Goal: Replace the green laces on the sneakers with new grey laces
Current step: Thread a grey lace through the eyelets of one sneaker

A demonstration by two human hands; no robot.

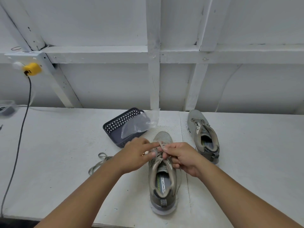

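Note:
A grey-green sneaker stands in front of me, toe pointing away, on the white table. Both hands work at its front eyelets. My right hand pinches a pale grey lace that crosses the toe end of the lacing. My left hand rests on the sneaker's left side with its fingers stretched toward the same lace. A loose greenish lace lies on the table left of my left forearm. The second sneaker stands apart at the back right, without a lace that I can make out.
A dark perforated basket with a clear plastic bag hanging over its rim sits just behind the near sneaker. A yellow plug and its dark cable run down the left side. A white framed wall closes the back.

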